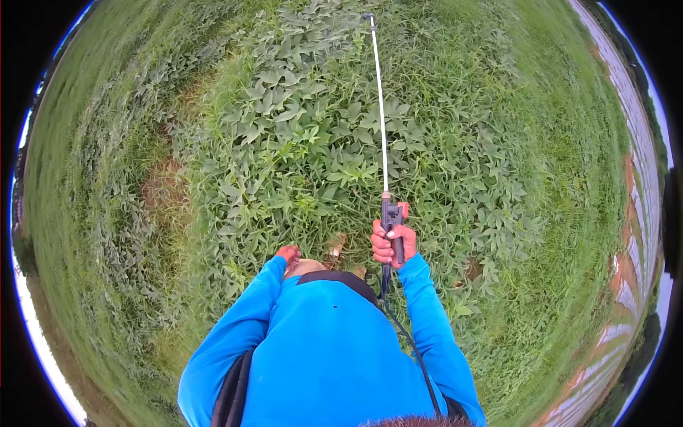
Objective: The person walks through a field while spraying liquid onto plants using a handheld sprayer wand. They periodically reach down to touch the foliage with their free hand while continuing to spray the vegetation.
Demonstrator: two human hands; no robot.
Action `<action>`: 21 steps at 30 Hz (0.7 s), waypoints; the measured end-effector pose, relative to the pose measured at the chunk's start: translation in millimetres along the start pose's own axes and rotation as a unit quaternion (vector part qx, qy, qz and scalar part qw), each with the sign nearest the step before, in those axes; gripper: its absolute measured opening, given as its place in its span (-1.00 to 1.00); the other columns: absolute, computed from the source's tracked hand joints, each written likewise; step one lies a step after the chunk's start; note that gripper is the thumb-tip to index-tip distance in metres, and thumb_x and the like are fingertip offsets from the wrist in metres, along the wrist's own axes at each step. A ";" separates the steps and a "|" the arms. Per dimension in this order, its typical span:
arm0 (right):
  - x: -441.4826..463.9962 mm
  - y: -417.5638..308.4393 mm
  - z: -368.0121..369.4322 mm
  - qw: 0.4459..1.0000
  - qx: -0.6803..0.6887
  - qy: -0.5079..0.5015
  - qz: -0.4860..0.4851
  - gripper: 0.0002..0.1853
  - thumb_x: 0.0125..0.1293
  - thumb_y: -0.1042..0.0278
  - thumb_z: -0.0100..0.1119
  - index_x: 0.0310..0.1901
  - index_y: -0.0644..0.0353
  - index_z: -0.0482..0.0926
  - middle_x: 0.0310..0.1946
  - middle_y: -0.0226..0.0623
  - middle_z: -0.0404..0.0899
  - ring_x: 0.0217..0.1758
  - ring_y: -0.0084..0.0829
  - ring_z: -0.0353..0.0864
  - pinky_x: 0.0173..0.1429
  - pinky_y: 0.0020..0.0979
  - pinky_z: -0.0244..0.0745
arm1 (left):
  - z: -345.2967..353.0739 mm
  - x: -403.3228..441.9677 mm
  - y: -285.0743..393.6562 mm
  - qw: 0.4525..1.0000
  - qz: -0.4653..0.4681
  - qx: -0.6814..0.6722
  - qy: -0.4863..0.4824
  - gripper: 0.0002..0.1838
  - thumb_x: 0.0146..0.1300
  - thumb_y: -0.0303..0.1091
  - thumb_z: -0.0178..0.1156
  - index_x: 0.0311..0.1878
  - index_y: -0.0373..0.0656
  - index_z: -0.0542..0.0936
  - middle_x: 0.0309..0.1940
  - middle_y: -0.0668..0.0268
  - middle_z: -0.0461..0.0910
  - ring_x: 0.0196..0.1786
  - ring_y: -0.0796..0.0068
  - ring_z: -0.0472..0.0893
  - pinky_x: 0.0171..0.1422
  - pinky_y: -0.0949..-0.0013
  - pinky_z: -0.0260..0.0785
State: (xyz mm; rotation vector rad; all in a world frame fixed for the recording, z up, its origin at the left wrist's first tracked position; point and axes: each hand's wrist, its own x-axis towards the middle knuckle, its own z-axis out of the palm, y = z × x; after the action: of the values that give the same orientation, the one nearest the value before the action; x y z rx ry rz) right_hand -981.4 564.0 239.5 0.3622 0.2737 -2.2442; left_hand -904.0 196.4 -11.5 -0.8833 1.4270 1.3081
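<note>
My right hand (393,243) is closed around the dark handle of a spray wand (384,135), its thumb lying across the grip. From the handle, which has a red part on its side, a long pale rod reaches forward over the plants to a dark nozzle (368,16). A thin black hose (413,343) runs from the handle down beside my right arm. In front of my waist, at the left, is my left hand (289,254); its fingers are mostly hidden, and I cannot see whether it holds anything.
Low leafy plants (284,107) mixed with grass surround me. Bare reddish soil (163,186) shows at the left. Long pale strips (629,249) cover rows of ground at the far right. A black strap (232,388) crosses my blue shirt.
</note>
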 end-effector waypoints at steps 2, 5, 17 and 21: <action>22.8 -0.9 10.6 0.999 -0.026 0.001 0.046 -0.80 -0.03 0.30 0.04 -0.41 0.11 0.25 -0.68 -0.46 0.19 -0.76 -0.62 0.12 -0.69 -0.51 0.12 | -3.4 5.2 1.9 1.000 -0.019 0.012 0.015 -0.65 0.25 -0.01 -0.05 -0.29 -0.12 0.49 -0.57 0.35 0.47 -0.66 0.52 0.38 -0.62 0.41 0.21; 57.2 -2.3 30.7 0.993 -0.052 -0.004 0.101 -0.84 0.02 0.32 0.01 -0.39 0.10 0.27 -0.67 -0.47 0.21 -0.76 -0.65 0.15 -0.71 -0.54 0.14 | -8.6 9.7 8.3 1.000 -0.014 -0.012 0.012 -0.63 0.25 0.01 -0.03 -0.29 -0.13 0.49 -0.56 0.35 0.46 -0.65 0.53 0.38 -0.61 0.41 0.22; 186.6 -27.2 108.9 0.971 -0.179 -0.021 0.159 -0.85 0.09 0.26 0.07 -0.44 0.05 0.31 -0.70 -0.55 0.23 -0.78 -0.71 0.14 -0.74 -0.61 0.11 | -23.4 15.9 61.6 0.998 0.052 -0.028 0.018 -0.60 0.24 0.04 -0.02 -0.27 -0.15 0.46 -0.54 0.35 0.43 -0.62 0.52 0.39 -0.63 0.43 0.19; 182.8 -58.6 131.0 0.966 -0.228 0.099 0.077 -0.77 0.10 0.20 0.12 -0.53 0.01 0.28 -0.75 -0.58 0.22 -0.80 -0.70 0.13 -0.74 -0.59 0.10 | -30.8 24.8 66.8 0.998 0.022 -0.051 0.011 -0.61 0.32 0.01 -0.17 -0.28 -0.12 0.45 -0.58 0.38 0.41 -0.67 0.48 0.37 -0.66 0.40 0.16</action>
State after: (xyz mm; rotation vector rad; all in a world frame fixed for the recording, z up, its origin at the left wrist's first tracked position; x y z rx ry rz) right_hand -1161.1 431.0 302.9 0.3426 0.8226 -1.9221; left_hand -979.3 179.2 -18.3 -0.9409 1.4133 1.4195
